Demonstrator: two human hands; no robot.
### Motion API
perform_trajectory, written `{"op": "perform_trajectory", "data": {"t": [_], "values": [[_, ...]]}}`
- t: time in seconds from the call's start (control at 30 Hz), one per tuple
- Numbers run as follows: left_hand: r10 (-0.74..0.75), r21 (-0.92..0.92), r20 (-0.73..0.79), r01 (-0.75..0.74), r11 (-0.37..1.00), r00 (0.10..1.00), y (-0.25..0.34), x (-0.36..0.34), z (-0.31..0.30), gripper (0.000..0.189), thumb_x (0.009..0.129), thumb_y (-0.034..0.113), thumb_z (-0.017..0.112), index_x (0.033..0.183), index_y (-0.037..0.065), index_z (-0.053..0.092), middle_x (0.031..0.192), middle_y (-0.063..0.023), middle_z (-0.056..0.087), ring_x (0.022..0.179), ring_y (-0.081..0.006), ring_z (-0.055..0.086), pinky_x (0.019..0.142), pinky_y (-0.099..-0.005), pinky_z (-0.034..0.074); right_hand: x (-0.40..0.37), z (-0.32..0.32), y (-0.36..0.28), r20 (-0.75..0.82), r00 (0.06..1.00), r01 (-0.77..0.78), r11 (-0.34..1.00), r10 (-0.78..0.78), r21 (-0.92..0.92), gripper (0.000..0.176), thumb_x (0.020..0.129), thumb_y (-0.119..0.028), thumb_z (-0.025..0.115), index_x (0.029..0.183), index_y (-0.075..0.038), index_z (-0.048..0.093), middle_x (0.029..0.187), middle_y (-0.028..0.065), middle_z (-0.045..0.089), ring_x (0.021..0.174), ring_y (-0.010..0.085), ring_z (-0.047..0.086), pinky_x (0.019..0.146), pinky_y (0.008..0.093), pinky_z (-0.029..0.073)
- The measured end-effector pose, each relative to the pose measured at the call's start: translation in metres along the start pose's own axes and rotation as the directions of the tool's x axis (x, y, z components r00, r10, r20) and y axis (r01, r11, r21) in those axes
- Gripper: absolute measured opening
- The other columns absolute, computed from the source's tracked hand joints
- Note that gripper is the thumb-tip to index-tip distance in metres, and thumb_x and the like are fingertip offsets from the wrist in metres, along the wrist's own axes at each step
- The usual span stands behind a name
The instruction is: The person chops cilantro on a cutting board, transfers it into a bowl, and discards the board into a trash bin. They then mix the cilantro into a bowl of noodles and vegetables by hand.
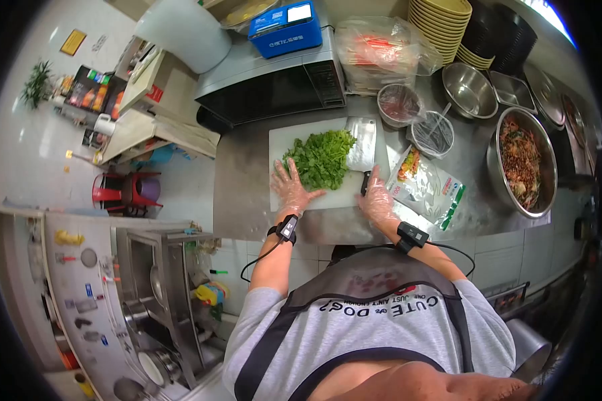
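Observation:
A heap of chopped leafy greens (320, 159) lies on the white cutting board (289, 137). My left hand (293, 189), in a clear plastic glove, rests at the left edge of the greens with its fingers spread. The cleaver (361, 144) lies flat on the board to the right of the greens, blade pointing away from me. My right hand (379, 202), also gloved, is at the cleaver's black handle, fingers stretched along its right side and thumb near its end. The fingers are not wrapped round the handle.
Right of the board lie an opened plastic packet (429, 190) and two lined bowls (433, 134). Further right stand a metal basin of mixed food (520, 160) and an empty steel bowl (470, 90). Behind the board are a microwave (267, 90) and stacked yellow bowls (439, 27).

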State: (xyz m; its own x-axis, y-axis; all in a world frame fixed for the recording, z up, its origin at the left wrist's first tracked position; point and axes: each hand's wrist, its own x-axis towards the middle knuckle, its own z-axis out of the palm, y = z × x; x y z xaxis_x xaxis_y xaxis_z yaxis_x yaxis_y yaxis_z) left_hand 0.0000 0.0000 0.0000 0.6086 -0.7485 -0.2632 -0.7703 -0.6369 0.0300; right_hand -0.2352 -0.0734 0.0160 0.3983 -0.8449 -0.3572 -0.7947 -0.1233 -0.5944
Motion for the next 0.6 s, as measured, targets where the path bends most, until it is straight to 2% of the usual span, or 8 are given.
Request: {"op": "perform_trajectory", "data": {"t": [0.07, 0.1, 0.17, 0.2, 0.27, 0.33, 0.47, 0.6], "values": [[0.254, 0.045, -0.196, -0.250, 0.967, 0.947, -0.011, 0.007, 0.008, 0.155, 0.048, 0.080, 0.079, 0.159, 0.014, -0.006, 0.163, -0.0265, -0.007, 0.148, -0.0510, 0.007, 0.116, -0.0663, 0.012, -0.010, 0.004, -0.001, -0.014, 0.993, -0.117, 0.993, 0.116, -0.031, 0.093, 0.083, -0.019, 0.068, 0.152, 0.007, 0.012, 0.124, 0.0394, 0.054, 0.104, 0.0461, 0.064, 0.086, 0.0490, 0.054], [0.276, -0.050, -0.203, -0.292, 0.955, 0.939, 0.008, 0.041, 0.029, 0.155, 0.048, 0.080, 0.079, 0.159, 0.014, -0.006, 0.163, -0.0265, -0.007, 0.148, -0.0510, 0.007, 0.116, -0.0663, 0.012, 0.018, -0.007, 0.008, -0.065, 0.987, -0.156, 0.981, 0.149, -0.114, 0.093, 0.083, -0.019, 0.068, 0.152, 0.007, 0.012, 0.124, 0.0394, 0.054, 0.104, 0.0461, 0.064, 0.086, 0.0490, 0.054], [0.509, -0.010, -0.293, -0.535, 0.845, 0.810, -0.013, 0.052, 0.022, 0.159, 0.041, 0.081, 0.079, 0.160, 0.015, -0.002, 0.163, -0.0265, -0.005, 0.147, -0.0533, 0.007, 0.115, -0.0674, 0.016, 0.022, 0.008, 0.014, -0.115, 0.974, -0.180, 0.977, 0.193, 0.118, 0.061, 0.082, -0.017, 0.062, 0.132, 0.010, 0.039, 0.105, 0.0374, 0.061, 0.097, 0.0500, 0.063, 0.082, 0.0505, 0.054], [0.522, -0.011, -0.289, -0.548, 0.836, 0.802, -0.019, 0.058, 0.020, 0.159, 0.041, 0.081, 0.079, 0.160, 0.015, -0.002, 0.163, -0.0265, -0.005, 0.147, -0.0533, 0.007, 0.115, -0.0674, 0.016, 0.024, 0.017, 0.020, -0.221, 0.952, -0.156, 0.956, 0.212, 0.247, 0.041, 0.081, -0.016, 0.063, 0.113, 0.004, 0.050, 0.094, 0.0341, 0.063, 0.092, 0.0509, 0.063, 0.080, 0.0530, 0.052], [0.685, -0.005, -0.305, -0.720, 0.694, 0.662, -0.016, 0.065, 0.023, 0.159, 0.036, 0.082, 0.079, 0.160, 0.016, 0.003, 0.163, -0.0256, -0.003, 0.147, -0.0549, 0.003, 0.112, -0.0705, 0.018, 0.024, 0.016, 0.037, -0.273, 0.936, -0.162, 0.960, 0.222, 0.226, 0.038, 0.080, -0.015, 0.064, 0.112, 0.002, 0.051, 0.094, 0.0323, 0.064, 0.092, 0.0499, 0.064, 0.079, 0.0540, 0.051], [0.702, 0.007, -0.304, -0.736, 0.677, 0.644, -0.008, 0.068, 0.014, 0.159, 0.034, 0.082, 0.079, 0.160, 0.018, 0.006, 0.163, -0.0251, -0.003, 0.146, -0.0561, 0.002, 0.110, -0.0722, 0.019, 0.011, 0.018, 0.038, -0.465, 0.879, -0.011, 0.980, 0.104, 0.199, 0.034, 0.082, -0.013, 0.065, 0.112, -0.004, 0.051, 0.088, 0.0286, 0.066, 0.085, 0.0490, 0.065, 0.073, 0.0537, 0.050], [0.742, 0.080, -0.214, -0.745, 0.662, 0.636, 0.014, 0.065, -0.008, 0.154, 0.034, 0.081, 0.079, 0.160, 0.025, 0.011, 0.164, -0.0225, -0.003, 0.144, -0.0596, 0.000, 0.107, -0.0757, 0.022, -0.013, 0.007, 0.023, -0.421, 0.885, -0.131, 0.974, 0.199, 0.186, 0.041, 0.089, -0.023, 0.065, 0.121, -0.002, 0.048, 0.098, 0.0304, 0.065, 0.091, 0.0498, 0.063, 0.076, 0.0532, 0.051], [0.770, 0.127, -0.119, -0.759, 0.638, 0.627, 0.035, 0.074, -0.025, 0.149, 0.035, 0.079, 0.080, 0.160, 0.029, 0.016, 0.165, -0.0209, -0.004, 0.144, -0.0597, 0.000, 0.106, -0.0754, 0.023, -0.016, 0.008, 0.016, -0.484, 0.863, -0.066, 0.982, 0.145, 0.178, 0.043, 0.091, -0.025, 0.068, 0.123, -0.003, 0.050, 0.091, 0.0286, 0.067, 0.086, 0.0485, 0.065, 0.070, 0.0498, 0.052]]}}
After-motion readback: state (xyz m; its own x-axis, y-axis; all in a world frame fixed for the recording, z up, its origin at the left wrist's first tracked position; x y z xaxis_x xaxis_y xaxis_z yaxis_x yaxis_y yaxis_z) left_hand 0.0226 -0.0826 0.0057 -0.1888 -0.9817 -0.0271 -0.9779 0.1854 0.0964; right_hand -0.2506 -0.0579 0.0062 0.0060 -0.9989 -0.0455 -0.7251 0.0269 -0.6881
